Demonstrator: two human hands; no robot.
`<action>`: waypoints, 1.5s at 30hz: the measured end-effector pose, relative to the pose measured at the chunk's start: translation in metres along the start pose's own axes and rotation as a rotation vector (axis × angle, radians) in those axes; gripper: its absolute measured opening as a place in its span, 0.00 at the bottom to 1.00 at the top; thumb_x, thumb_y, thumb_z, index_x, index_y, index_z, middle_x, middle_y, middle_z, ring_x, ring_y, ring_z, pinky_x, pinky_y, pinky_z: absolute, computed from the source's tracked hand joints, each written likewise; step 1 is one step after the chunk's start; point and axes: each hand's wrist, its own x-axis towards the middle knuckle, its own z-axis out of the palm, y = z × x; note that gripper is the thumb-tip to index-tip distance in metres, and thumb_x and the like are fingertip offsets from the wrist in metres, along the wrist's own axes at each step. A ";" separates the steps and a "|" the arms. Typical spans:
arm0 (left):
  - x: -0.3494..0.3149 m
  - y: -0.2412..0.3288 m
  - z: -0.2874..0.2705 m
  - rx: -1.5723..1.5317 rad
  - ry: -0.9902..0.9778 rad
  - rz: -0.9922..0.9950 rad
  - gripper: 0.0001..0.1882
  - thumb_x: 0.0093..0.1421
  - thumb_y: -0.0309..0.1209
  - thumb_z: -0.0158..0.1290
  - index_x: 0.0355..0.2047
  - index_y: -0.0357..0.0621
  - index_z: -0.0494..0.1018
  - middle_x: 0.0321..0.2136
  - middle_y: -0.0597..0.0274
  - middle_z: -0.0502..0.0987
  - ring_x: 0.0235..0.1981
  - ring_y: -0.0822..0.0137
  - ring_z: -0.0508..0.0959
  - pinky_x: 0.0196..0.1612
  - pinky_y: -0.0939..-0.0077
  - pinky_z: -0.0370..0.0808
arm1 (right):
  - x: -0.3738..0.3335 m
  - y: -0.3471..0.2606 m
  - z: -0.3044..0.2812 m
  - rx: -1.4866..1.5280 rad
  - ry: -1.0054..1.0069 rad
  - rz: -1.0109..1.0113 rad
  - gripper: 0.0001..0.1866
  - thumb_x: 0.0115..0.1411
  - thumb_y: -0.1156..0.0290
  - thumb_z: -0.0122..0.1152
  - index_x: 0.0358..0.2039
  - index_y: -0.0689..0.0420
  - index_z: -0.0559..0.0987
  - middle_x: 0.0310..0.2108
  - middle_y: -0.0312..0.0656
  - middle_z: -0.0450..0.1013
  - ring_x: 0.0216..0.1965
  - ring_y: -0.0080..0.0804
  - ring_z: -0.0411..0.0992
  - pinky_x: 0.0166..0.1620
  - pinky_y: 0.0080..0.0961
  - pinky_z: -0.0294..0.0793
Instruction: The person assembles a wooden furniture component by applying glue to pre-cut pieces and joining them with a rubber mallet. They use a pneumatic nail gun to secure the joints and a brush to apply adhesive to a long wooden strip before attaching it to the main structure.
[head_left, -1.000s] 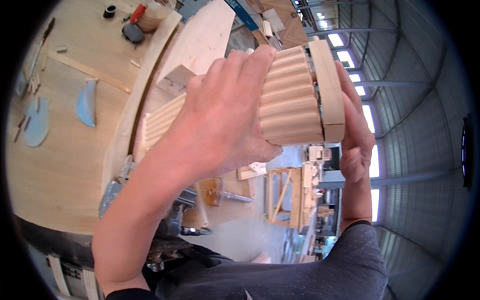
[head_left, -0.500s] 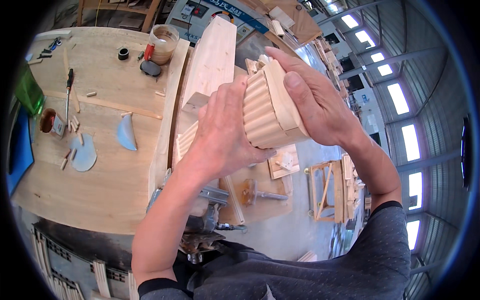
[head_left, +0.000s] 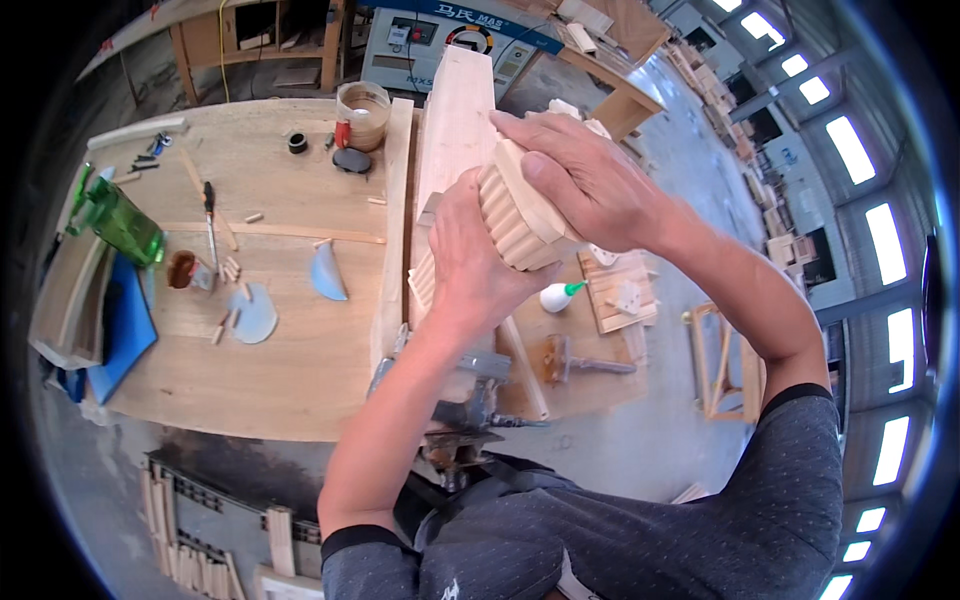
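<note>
A pale wooden block with ribbed, fluted sides and a smooth rounded edge strip (head_left: 522,215) is held up between my two hands. My left hand (head_left: 472,255) wraps round its left and lower side, thumb underneath. Across its upper right side lies my right hand (head_left: 598,185), fingers curled over the far end and thumb pressed on the smooth strip. The fingertips of my right hand are partly hidden. Just behind the hands a thick squared timber (head_left: 458,115) rests along the bench edge. Below the block stands a white squeeze bottle with a green cap (head_left: 560,296).
On the bench (head_left: 300,400) lie a screwdriver (head_left: 210,222), several short dowels, a green bottle (head_left: 125,225), a brown-stained cup (head_left: 188,270) and a clear tub (head_left: 364,112). A mallet (head_left: 590,364) and a metal vise (head_left: 475,385) are nearer me. A wooden frame (head_left: 722,365) stands right.
The view has swung, so the bench sits further right. Both hands still grip the block, which has tilted and shows less of its ribbed face. The green-capped bottle has come into sight.
</note>
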 end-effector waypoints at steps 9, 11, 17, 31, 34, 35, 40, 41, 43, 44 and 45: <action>0.004 0.006 -0.021 -0.145 0.021 -0.090 0.81 0.31 0.39 0.87 0.77 0.37 0.41 0.68 0.39 0.57 0.70 0.39 0.60 0.70 0.44 0.66 | -0.105 0.019 0.004 0.400 0.661 0.268 0.13 0.74 0.69 0.60 0.53 0.62 0.81 0.46 0.46 0.79 0.46 0.35 0.80 0.51 0.33 0.79; 0.016 0.014 -0.043 0.215 0.005 0.225 0.82 0.30 0.40 0.87 0.79 0.42 0.43 0.70 0.38 0.54 0.71 0.38 0.61 0.71 0.45 0.67 | -0.168 0.015 0.040 0.380 0.575 0.351 0.10 0.75 0.70 0.60 0.50 0.61 0.82 0.39 0.42 0.78 0.40 0.29 0.78 0.45 0.29 0.78; 0.055 0.044 -0.073 0.558 -0.294 0.534 0.53 0.32 0.40 0.82 0.64 0.50 0.77 0.71 0.58 0.71 0.73 0.39 0.64 0.74 0.44 0.66 | -0.307 0.029 0.233 0.286 0.095 0.679 0.12 0.65 0.73 0.63 0.49 0.57 0.81 0.43 0.52 0.78 0.47 0.56 0.77 0.49 0.49 0.77; 0.051 0.057 -0.071 0.644 -0.277 0.518 0.48 0.42 0.42 0.80 0.65 0.46 0.77 0.66 0.55 0.78 0.66 0.50 0.76 0.67 0.55 0.73 | -0.416 0.101 0.277 -0.027 -0.381 0.919 0.20 0.61 0.70 0.64 0.54 0.56 0.78 0.54 0.56 0.76 0.60 0.57 0.73 0.62 0.51 0.72; 0.054 0.052 -0.071 0.586 -0.254 0.563 0.49 0.40 0.41 0.81 0.65 0.45 0.77 0.66 0.54 0.78 0.64 0.49 0.77 0.65 0.55 0.74 | -0.422 0.064 0.228 0.342 -0.274 1.031 0.23 0.64 0.70 0.63 0.59 0.60 0.77 0.53 0.58 0.77 0.59 0.57 0.75 0.60 0.49 0.74; 0.054 0.050 -0.071 0.576 -0.250 0.572 0.48 0.40 0.41 0.81 0.64 0.45 0.77 0.65 0.53 0.77 0.64 0.49 0.77 0.65 0.56 0.75 | -0.416 0.051 0.209 0.426 -0.180 1.031 0.24 0.66 0.69 0.63 0.62 0.61 0.75 0.52 0.57 0.78 0.58 0.56 0.76 0.59 0.49 0.75; 0.045 0.035 -0.073 0.390 -0.161 0.578 0.45 0.41 0.39 0.82 0.59 0.43 0.76 0.61 0.51 0.75 0.61 0.47 0.78 0.62 0.54 0.79 | -0.337 0.006 0.078 0.688 0.151 0.973 0.32 0.75 0.64 0.60 0.74 0.62 0.64 0.42 0.45 0.80 0.45 0.43 0.80 0.50 0.40 0.78; 0.046 0.032 -0.074 0.370 -0.163 0.588 0.43 0.42 0.41 0.82 0.58 0.49 0.73 0.58 0.52 0.72 0.59 0.44 0.77 0.59 0.51 0.80 | -0.313 0.000 0.050 0.768 0.222 0.961 0.33 0.76 0.65 0.59 0.76 0.61 0.62 0.39 0.41 0.77 0.39 0.36 0.76 0.44 0.34 0.76; 0.049 0.026 -0.074 0.372 -0.141 0.645 0.43 0.42 0.40 0.82 0.58 0.50 0.74 0.57 0.53 0.72 0.58 0.42 0.77 0.58 0.50 0.80 | -0.260 -0.013 0.002 0.642 0.380 0.657 0.34 0.78 0.68 0.55 0.79 0.60 0.57 0.31 0.32 0.69 0.24 0.17 0.65 0.28 0.19 0.68; 0.050 0.024 -0.074 0.367 -0.123 0.674 0.43 0.42 0.39 0.82 0.58 0.51 0.74 0.57 0.53 0.73 0.57 0.42 0.77 0.57 0.49 0.80 | -0.230 -0.017 -0.015 0.528 0.406 0.600 0.33 0.79 0.68 0.54 0.79 0.61 0.58 0.32 0.34 0.71 0.27 0.19 0.69 0.31 0.20 0.72; 0.050 0.021 -0.074 0.362 -0.120 0.684 0.42 0.42 0.39 0.82 0.58 0.50 0.74 0.56 0.54 0.73 0.57 0.41 0.78 0.57 0.49 0.80 | -0.200 -0.022 -0.027 0.449 0.458 0.545 0.32 0.79 0.67 0.54 0.78 0.61 0.60 0.35 0.37 0.74 0.30 0.22 0.72 0.36 0.23 0.74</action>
